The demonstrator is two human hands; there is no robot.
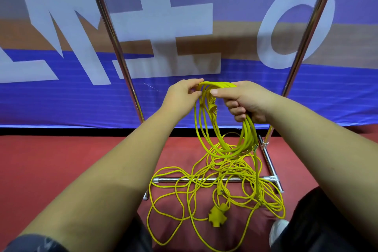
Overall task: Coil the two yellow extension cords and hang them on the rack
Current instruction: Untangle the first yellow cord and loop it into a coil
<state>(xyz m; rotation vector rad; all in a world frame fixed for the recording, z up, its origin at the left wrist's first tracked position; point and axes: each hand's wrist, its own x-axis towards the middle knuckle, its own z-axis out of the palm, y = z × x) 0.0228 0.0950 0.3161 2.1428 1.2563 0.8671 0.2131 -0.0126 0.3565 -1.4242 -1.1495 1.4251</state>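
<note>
Red carpet floor (pixel 61 159) runs up to a blue banner (pixel 51 100) with large white letters, and in front of it both hands meet on a bundle of yellow cord. At the right hand (pixel 247 100) the grip is clamped: fingers curl under and the thumb lies over the top of the coiled cord (pixel 248 129), holding its loops together. At the left hand (pixel 182 96) the grip is a pinch, thumb and fingertips closed on the same loops just beside the right thumb. Between the two hands a yellow plug (pixel 212 106) dangles inside the coil. From the hands the gathered loops hang down in a long oval, their lower ends just above the floor. Below them the loose cord (pixel 235 168) lies in a wide tangle on the carpet, draped across the low chrome bar of the rack (pixel 173 180); I cannot tell where one cord ends and the other begins. A yellow three-way socket (pixel 217 216) rests on the carpet at the near edge of the tangle. Two chrome uprights of the rack rise on either side, the left upright (pixel 114 43) and the right upright (pixel 308 32), leaning outward in the wide-angle view. A white shoe (pixel 278 229) and dark trousers (pixel 319 221) show at lower right.
</note>
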